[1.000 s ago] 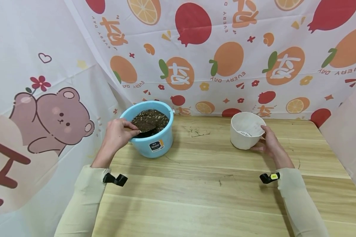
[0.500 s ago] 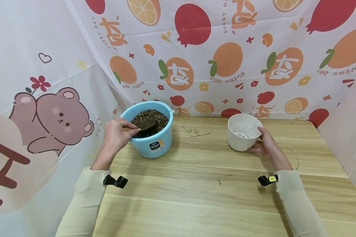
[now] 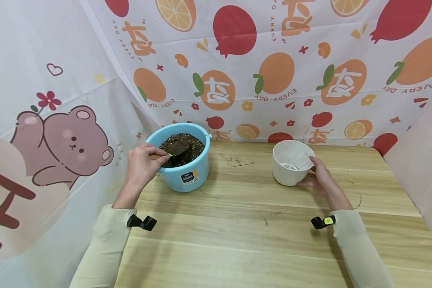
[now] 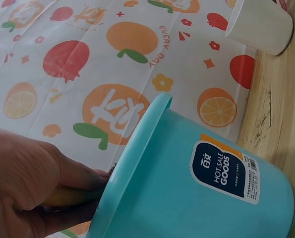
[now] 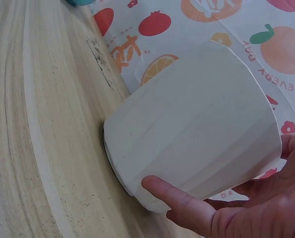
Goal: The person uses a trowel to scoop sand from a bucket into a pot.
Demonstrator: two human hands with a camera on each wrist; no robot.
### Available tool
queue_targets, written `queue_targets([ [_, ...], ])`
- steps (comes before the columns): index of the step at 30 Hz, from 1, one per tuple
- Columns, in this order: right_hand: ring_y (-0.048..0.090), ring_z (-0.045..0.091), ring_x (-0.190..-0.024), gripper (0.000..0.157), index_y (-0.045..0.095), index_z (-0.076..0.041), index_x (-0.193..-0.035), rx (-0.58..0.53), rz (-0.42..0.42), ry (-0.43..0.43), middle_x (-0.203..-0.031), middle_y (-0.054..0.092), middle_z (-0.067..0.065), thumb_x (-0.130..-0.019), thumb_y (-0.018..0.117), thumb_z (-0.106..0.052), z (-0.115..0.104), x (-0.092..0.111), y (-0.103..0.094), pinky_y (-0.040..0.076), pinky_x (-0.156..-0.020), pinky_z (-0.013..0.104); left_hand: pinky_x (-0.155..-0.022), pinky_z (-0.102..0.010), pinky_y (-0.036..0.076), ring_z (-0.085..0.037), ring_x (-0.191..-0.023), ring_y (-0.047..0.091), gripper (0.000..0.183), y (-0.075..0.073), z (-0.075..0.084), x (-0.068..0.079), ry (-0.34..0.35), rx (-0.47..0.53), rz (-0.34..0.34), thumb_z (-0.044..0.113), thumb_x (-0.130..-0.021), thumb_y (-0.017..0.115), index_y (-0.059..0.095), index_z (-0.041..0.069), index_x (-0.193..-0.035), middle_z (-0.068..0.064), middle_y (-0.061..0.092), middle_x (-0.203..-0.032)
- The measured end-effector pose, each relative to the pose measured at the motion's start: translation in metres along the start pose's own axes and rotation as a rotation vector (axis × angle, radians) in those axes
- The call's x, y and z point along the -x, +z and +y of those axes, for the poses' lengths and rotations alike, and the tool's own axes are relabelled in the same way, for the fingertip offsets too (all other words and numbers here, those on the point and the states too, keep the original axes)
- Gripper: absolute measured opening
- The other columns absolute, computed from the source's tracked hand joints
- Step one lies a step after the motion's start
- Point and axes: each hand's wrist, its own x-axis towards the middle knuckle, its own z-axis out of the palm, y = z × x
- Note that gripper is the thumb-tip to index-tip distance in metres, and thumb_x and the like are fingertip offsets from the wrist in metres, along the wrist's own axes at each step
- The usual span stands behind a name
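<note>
At the left, a light-blue bucket [image 3: 173, 176] of dark, speckled soil [image 3: 196, 146] stands on the table. My left hand [image 3: 142, 168] reaches over its near-left rim and pinches the wooden handle [image 4: 68, 196] of a small trowel. The trowel's dark blade [image 3: 183, 154] lies at the soil surface inside the bucket, heaped with soil. On the right is a white faceted pot [image 3: 288, 176] with a perforated bottom. My right hand [image 3: 321, 176] grips the pot's right side, its thumb [image 5: 169, 193] against the lower wall and other fingers near the rim.
The wooden table [image 3: 230, 240] carries soil crumbs and thin dark bits [image 3: 243, 163] between bucket and pot. A fruit-print cloth [image 3: 237, 80] hangs behind, and a bear-print sheet [image 3: 72, 144] closes the left side.
The pot has moved a little left and nearer with my right hand. The trowel blade has come up through the soil and more of its dark edge shows. The bucket has stayed put.
</note>
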Motion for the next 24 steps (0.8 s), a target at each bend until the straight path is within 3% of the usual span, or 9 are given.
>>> queue_targets([
  [4,0.031,0.043,-0.145,0.069,0.005,-0.019,-0.165,0.008,-0.005,-0.001,-0.166,0.01,0.026,-0.107,0.017,-0.055,0.0,0.002,0.002,0.052,-0.1,0.061,-0.084,-0.048,0.05,-0.034,-0.08,0.071,0.005,0.0,0.001,0.0,0.004,0.012,0.017,0.005,-0.083,0.082,0.081,0.001,-0.085,-0.016,0.072,-0.087],
  [8,0.051,0.031,-0.127,0.069,0.006,-0.019,-0.165,0.032,-0.003,0.004,-0.166,0.012,0.026,-0.107,0.017,-0.055,-0.002,0.004,0.005,0.053,-0.099,0.059,-0.085,-0.048,0.05,-0.034,-0.081,0.071,0.005,0.001,0.003,0.0,0.013,0.014,0.03,0.005,-0.083,0.082,0.081,0.001,-0.085,-0.016,0.072,-0.087],
  [11,0.055,0.025,-0.119,0.069,0.007,-0.018,-0.165,0.036,0.002,0.008,-0.166,0.014,0.027,-0.107,0.018,-0.055,-0.003,0.005,0.007,0.054,-0.099,0.059,-0.084,-0.049,0.05,-0.034,-0.082,0.069,0.005,0.001,0.005,-0.001,0.015,0.014,0.045,0.006,-0.083,0.082,0.081,0.002,-0.085,-0.016,0.072,-0.087],
  [15,0.045,0.037,-0.133,0.069,0.006,-0.018,-0.165,0.022,0.003,0.007,-0.166,0.012,0.027,-0.107,0.017,-0.054,-0.003,0.005,0.008,0.052,-0.101,0.06,-0.08,-0.045,0.051,-0.033,-0.081,0.07,0.005,0.002,0.009,-0.002,0.009,0.019,0.065,0.007,-0.082,0.083,0.082,0.003,-0.085,-0.015,0.073,-0.087],
  [18,0.035,0.043,-0.142,0.068,0.005,-0.019,-0.165,0.013,-0.001,0.009,-0.166,0.011,0.027,-0.107,0.016,-0.054,-0.002,0.005,0.01,0.05,-0.103,0.062,-0.075,-0.037,0.05,-0.032,-0.079,0.07,0.004,0.002,0.011,-0.001,0.009,0.019,0.08,0.007,-0.082,0.083,0.082,0.004,-0.083,-0.014,0.073,-0.085],
  [24,0.035,0.042,-0.142,0.068,0.005,-0.019,-0.165,0.013,0.004,0.005,-0.165,0.012,0.027,-0.108,0.016,-0.054,-0.001,0.006,0.012,0.049,-0.102,0.063,-0.072,-0.02,0.042,-0.031,-0.078,0.071,0.004,0.003,0.015,0.001,0.026,0.031,0.112,0.007,-0.081,0.084,0.082,0.005,-0.082,-0.013,0.073,-0.084],
])
